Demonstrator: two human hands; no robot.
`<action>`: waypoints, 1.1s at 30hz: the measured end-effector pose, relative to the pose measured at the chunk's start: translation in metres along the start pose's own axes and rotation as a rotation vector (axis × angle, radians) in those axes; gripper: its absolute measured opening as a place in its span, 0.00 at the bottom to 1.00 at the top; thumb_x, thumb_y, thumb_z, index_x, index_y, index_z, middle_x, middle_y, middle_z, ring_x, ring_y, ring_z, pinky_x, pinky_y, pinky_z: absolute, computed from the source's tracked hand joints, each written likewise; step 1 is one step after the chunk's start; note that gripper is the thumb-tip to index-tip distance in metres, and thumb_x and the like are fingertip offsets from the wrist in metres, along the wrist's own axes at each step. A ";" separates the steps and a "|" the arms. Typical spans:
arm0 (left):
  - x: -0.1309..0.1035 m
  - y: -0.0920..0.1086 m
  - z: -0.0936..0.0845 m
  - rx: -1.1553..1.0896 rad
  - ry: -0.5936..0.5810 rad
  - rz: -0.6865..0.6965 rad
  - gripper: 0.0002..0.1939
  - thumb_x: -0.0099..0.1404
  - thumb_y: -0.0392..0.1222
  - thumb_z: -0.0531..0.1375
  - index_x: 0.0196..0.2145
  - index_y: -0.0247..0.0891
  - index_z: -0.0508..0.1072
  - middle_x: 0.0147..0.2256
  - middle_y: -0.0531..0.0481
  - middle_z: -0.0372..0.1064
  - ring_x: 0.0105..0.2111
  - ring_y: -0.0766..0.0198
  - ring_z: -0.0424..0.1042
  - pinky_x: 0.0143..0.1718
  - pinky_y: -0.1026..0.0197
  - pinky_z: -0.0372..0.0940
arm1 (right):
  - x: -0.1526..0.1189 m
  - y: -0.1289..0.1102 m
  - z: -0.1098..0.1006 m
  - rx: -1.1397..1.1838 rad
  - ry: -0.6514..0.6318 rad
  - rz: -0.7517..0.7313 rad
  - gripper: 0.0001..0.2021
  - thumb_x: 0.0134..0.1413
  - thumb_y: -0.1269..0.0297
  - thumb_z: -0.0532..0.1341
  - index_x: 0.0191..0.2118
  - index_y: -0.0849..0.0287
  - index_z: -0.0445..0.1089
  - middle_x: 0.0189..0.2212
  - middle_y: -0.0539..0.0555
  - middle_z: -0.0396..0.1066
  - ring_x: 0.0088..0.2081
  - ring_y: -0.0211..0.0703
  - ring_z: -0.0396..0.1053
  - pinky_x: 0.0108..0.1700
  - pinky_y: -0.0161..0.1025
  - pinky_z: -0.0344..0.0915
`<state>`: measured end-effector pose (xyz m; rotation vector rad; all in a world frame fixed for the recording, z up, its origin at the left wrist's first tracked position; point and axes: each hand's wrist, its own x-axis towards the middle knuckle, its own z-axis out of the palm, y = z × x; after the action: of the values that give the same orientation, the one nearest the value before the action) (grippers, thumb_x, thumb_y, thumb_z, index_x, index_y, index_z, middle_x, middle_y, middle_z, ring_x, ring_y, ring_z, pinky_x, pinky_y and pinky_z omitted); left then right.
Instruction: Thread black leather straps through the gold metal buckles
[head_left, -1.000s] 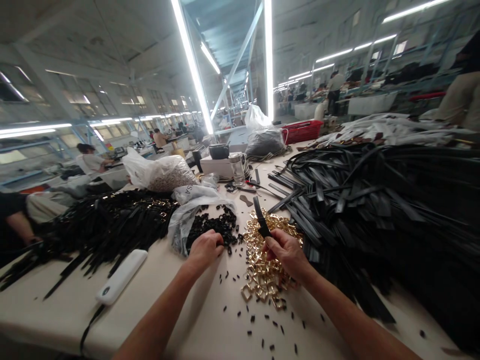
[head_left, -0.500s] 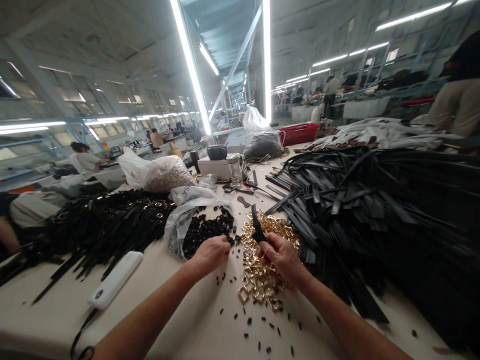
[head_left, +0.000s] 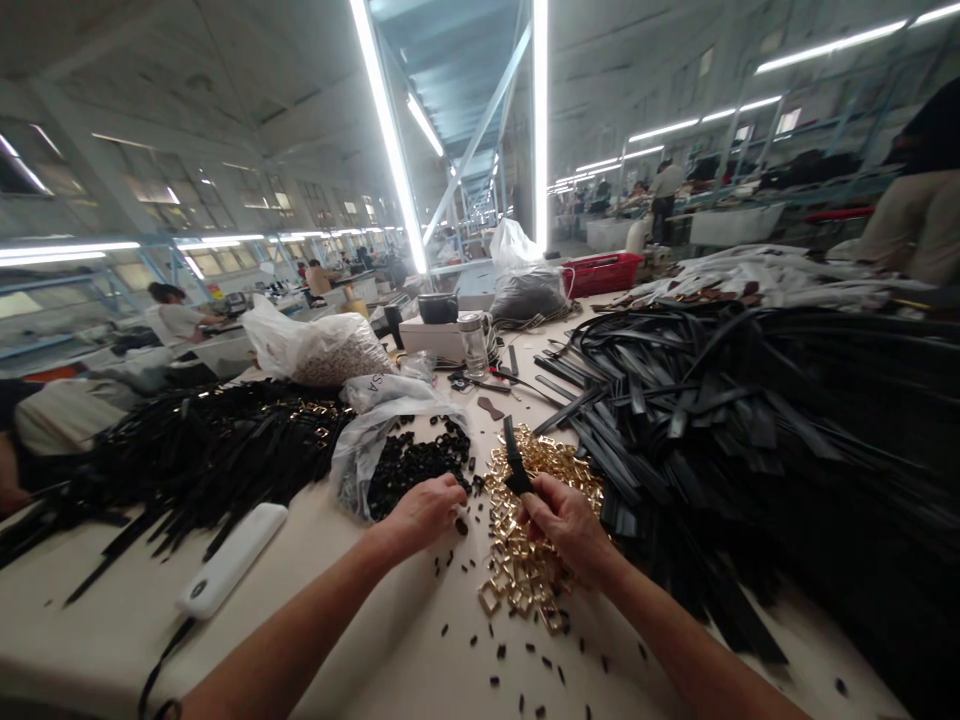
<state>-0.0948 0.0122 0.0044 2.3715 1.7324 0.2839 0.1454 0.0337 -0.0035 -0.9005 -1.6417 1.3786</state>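
Note:
My right hand (head_left: 562,520) grips a black strap (head_left: 514,450) between thumb and fingers, with the strap's end pointing up and away. Beneath that hand spreads a pile of gold metal buckles (head_left: 517,570). My left hand (head_left: 424,515) is closed in a pinch at the edge of a heap of small black loops (head_left: 420,455), which spills from a clear plastic bag (head_left: 352,450). A small dark piece (head_left: 461,525) shows at its fingertips, too small to make out fully. Tiny black bits (head_left: 501,650) lie scattered on the table nearer me.
A large heap of black straps (head_left: 697,400) covers the right side. More straps with gold buckles (head_left: 225,430) lie at left, near a white corded device (head_left: 232,560). Behind stand a glass jar (head_left: 473,345), a bag of small pieces (head_left: 337,345) and a red basket (head_left: 600,273).
My left hand has shifted slightly right, and a dark piece now shows under its fingertips. The right hand keeps its hold on the strap. The whole view has moved a little.

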 end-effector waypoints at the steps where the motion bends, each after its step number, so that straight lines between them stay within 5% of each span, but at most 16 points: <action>1: -0.001 0.002 -0.001 -0.002 0.022 0.006 0.12 0.60 0.30 0.54 0.35 0.40 0.76 0.37 0.48 0.70 0.34 0.63 0.70 0.39 0.64 0.62 | 0.000 0.001 0.000 -0.008 0.003 -0.003 0.11 0.56 0.56 0.56 0.29 0.58 0.64 0.22 0.48 0.70 0.20 0.35 0.67 0.23 0.32 0.63; 7: -0.009 0.010 -0.010 -0.056 -0.065 0.116 0.10 0.59 0.33 0.58 0.36 0.41 0.77 0.36 0.49 0.71 0.35 0.63 0.71 0.39 0.65 0.62 | 0.001 0.008 -0.002 -0.049 -0.018 -0.020 0.10 0.58 0.57 0.56 0.30 0.58 0.64 0.25 0.49 0.71 0.21 0.35 0.68 0.23 0.31 0.64; 13: -0.014 0.007 -0.004 -0.075 -0.123 0.076 0.10 0.55 0.30 0.60 0.32 0.40 0.78 0.31 0.50 0.70 0.31 0.64 0.70 0.34 0.66 0.61 | 0.000 0.006 -0.002 -0.063 -0.020 -0.024 0.10 0.58 0.58 0.55 0.30 0.58 0.64 0.25 0.48 0.71 0.21 0.35 0.68 0.23 0.31 0.63; 18: -0.024 0.002 0.001 -0.202 -0.041 0.034 0.10 0.55 0.30 0.59 0.31 0.38 0.79 0.33 0.48 0.71 0.32 0.64 0.70 0.37 0.64 0.63 | -0.001 0.001 0.000 -0.091 -0.014 -0.021 0.10 0.57 0.58 0.56 0.30 0.58 0.64 0.24 0.48 0.70 0.21 0.35 0.67 0.22 0.31 0.63; 27: 0.005 0.046 0.010 -1.158 0.194 -0.205 0.07 0.54 0.38 0.59 0.32 0.36 0.73 0.23 0.53 0.69 0.22 0.68 0.68 0.26 0.64 0.64 | -0.002 0.006 0.000 -0.109 -0.009 -0.053 0.12 0.59 0.55 0.55 0.30 0.58 0.64 0.23 0.48 0.69 0.20 0.35 0.68 0.22 0.32 0.64; 33: 0.022 0.071 0.025 -1.463 0.304 -0.256 0.09 0.53 0.42 0.65 0.32 0.35 0.74 0.23 0.54 0.70 0.21 0.71 0.65 0.26 0.66 0.62 | -0.002 0.011 0.000 -0.093 -0.033 -0.071 0.14 0.60 0.52 0.55 0.34 0.58 0.67 0.25 0.49 0.71 0.21 0.37 0.69 0.23 0.33 0.66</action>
<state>-0.0162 0.0107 -0.0004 1.0417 1.1145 1.3287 0.1466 0.0338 -0.0146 -0.8680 -1.7580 1.2844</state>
